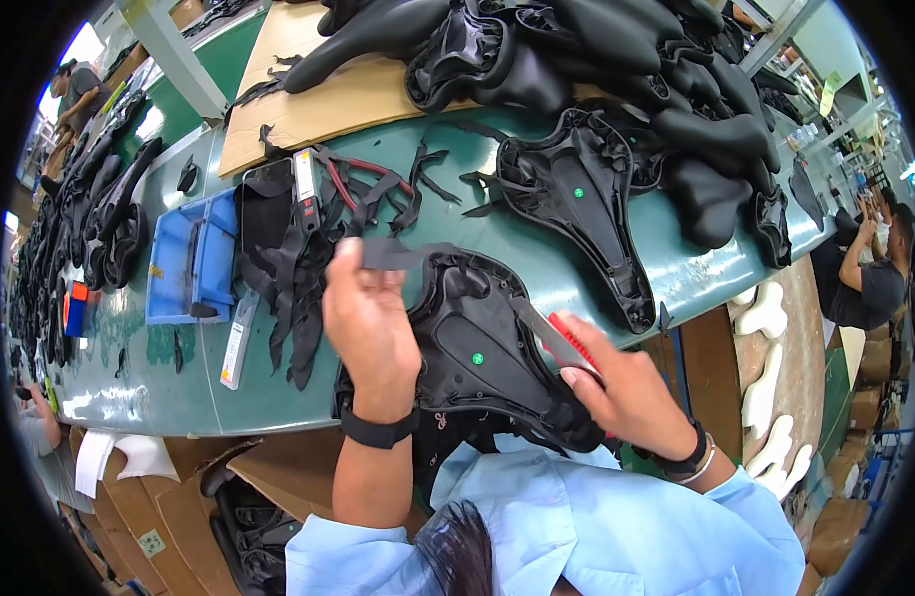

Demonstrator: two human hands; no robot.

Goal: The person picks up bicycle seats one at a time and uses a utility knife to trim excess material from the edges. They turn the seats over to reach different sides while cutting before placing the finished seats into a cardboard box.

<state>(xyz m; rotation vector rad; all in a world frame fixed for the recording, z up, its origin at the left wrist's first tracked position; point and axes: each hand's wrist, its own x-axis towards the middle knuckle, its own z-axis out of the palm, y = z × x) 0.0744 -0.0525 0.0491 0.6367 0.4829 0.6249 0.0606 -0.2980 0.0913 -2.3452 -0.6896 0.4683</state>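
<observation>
A black bicycle saddle (467, 372) lies underside up at the table's near edge, with a green round sticker on its shell. My left hand (370, 328) is raised over its left end, fingers closed on a dark strip of cover material (403, 255) that looks slightly blurred. In my right hand (631, 392) is a red-handled utility knife (571, 344), its blade close to the saddle's right edge; whether it touches cannot be made out. A second upturned saddle (577, 199) sits just beyond.
Black scraps (299, 288) lie left of the saddle beside a blue bin (191, 260) and a blade case (239, 340). Many saddles (616, 40) are heaped at the far side, partly on cardboard (264, 114). Other people (880, 248) work farther off.
</observation>
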